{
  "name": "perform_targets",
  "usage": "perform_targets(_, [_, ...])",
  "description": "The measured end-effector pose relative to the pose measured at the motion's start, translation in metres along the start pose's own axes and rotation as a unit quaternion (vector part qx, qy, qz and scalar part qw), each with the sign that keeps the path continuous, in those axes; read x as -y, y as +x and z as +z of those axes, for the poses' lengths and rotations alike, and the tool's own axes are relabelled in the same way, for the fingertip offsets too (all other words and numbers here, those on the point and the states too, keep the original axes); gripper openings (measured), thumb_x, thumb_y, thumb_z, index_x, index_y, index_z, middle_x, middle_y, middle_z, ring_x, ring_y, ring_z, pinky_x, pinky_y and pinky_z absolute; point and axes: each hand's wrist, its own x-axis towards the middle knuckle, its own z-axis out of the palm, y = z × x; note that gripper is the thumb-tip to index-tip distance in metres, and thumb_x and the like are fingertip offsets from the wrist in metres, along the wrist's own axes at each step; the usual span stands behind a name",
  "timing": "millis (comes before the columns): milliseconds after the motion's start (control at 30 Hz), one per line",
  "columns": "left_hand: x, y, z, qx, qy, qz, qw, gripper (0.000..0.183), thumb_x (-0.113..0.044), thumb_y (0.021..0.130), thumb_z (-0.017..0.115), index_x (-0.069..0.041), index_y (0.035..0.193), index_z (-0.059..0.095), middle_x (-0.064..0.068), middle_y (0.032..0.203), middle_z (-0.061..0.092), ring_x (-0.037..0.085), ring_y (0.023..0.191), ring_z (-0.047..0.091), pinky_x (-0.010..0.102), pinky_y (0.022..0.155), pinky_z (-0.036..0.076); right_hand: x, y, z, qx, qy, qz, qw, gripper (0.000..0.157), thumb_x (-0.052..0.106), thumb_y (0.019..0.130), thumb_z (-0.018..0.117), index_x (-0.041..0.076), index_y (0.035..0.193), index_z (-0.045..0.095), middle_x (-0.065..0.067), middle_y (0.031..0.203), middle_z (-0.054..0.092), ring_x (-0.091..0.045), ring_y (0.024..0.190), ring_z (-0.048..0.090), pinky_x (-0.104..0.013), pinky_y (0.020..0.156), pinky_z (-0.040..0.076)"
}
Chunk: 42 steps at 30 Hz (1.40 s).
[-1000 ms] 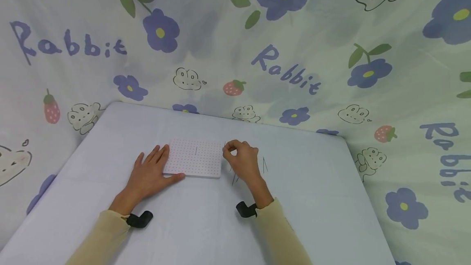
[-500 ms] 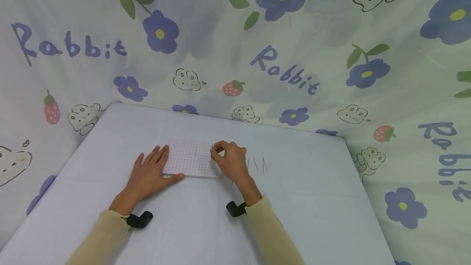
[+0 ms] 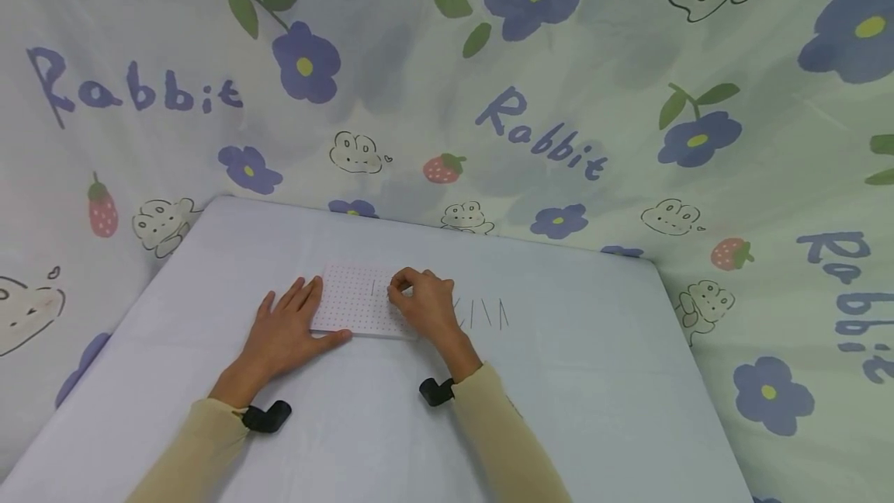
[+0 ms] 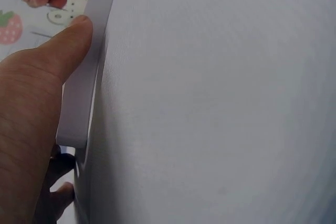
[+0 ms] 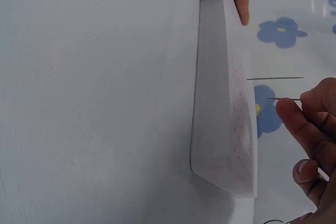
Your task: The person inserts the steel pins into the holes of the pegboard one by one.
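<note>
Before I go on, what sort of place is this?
Probably an improvised indoor recording station: a white-covered table, a rabbit-and-flower backdrop behind it, and a black device worn on each wrist.

White dotted board (image 3: 349, 309) lies flat, 1 needle (image 5: 275, 78) upright in it.
</note>
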Motion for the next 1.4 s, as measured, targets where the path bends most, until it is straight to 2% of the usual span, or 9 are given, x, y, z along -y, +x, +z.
perform_targets(467, [-0.001,0.001,0.000,0.009,-0.004,-0.001,1.0000,0.119,-0.084,0.082,0.052,0.004,0.157,0.024,0.024,0.160,0.031,0.043,0.150,0.022,0.071,0.115,0.009,0.005,0.009,0.012,0.012,-0.071,-0.008,0.997,0.011,0.035,0.097,0.065,0.026,0.098,0.072,0.016,0.089,0.072,-0.006,0.082,0.056,-0.037,0.082,0.036])
perform_targets(1400, [0.002,0.000,0.001,0.007,0.002,0.000,1.0000,0.120,-0.084,0.082,0.052,0.005,0.157,0.024,0.025,0.160,0.031,0.044,0.149,0.023,0.071,0.115,0.011,0.007,0.009,0.020,0.024,-0.090,-0.015,0.995,0.008,0.035,0.096,0.067,0.028,0.096,0.072,0.019,0.087,0.072,-0.005,0.078,0.052,-0.037,0.079,0.033])
